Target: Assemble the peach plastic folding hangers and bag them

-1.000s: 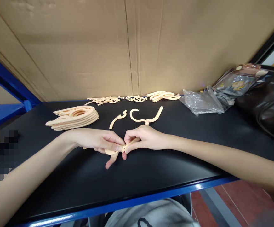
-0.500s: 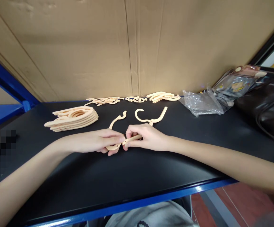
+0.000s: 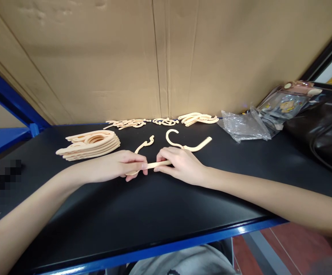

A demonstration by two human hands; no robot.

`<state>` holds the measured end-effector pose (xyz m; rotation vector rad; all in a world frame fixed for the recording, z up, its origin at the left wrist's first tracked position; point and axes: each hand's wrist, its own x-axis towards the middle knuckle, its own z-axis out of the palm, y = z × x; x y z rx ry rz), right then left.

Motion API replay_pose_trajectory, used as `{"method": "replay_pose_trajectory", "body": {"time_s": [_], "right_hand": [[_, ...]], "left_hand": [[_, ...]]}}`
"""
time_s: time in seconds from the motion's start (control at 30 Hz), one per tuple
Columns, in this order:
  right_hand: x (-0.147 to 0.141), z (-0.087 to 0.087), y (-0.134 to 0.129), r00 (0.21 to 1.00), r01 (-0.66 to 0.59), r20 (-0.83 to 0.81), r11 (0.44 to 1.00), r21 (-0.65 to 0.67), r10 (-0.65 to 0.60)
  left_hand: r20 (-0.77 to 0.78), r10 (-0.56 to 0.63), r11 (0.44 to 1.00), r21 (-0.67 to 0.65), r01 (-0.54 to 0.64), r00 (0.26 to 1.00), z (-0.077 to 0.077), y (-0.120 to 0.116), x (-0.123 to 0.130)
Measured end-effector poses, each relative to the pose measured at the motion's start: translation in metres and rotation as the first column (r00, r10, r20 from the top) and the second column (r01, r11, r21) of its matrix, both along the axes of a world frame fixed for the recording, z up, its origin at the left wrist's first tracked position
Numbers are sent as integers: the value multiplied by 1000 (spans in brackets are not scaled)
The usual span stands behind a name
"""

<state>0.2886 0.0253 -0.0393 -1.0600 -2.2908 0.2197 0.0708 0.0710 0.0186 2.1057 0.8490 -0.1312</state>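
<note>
- Strip (image 3: 152, 165), pale, spans the gap between your hands over the worktop (image 3: 143, 217), near its middle.
- Your left hand (image 3: 121, 166): grip closed, thumb and fingers pinching the strip's left end; rounded pale piece (image 3: 131, 173) shows under it.
- Your right hand (image 3: 180, 163): grip closed round the strip's other end, covering it.
- Versus half a second ago: your fingertips have parted, baring the strip between; they nearly met before.
- Hook piece (image 3: 168, 137) and curved arm (image 3: 196, 148), just beyond your right hand, shifted right; arm lies flatter.
- Curved piece (image 3: 142, 144) partly hidden behind your left hand; can't tell if touching.
- Stack of flat pieces (image 3: 103, 147), left: about unchanged.
</note>
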Motion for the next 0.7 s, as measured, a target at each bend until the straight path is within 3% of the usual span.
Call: {"method": "replay_pose_trajectory", "body": {"time_s": [0.27,0.43,0.57,0.7], "right_hand": [[0,2,-1,1000,-5,20,999,-44,6],[-1,2,-1,1000,-11,-4,998,-65,11],[0,2,0,999,-23,-40,995,-93,20],[2,2,1,996,-43,-78,993,-108,35]], "left_hand": [[-25,-3,998,67,5,1000,-2,-1,1],[-40,34,977,214,-24,999,-4,-3,3],[-86,51,910,415,-11,995,-5,-8,7],[-160,70,789,612,44,985,-7,-11,8]]}}
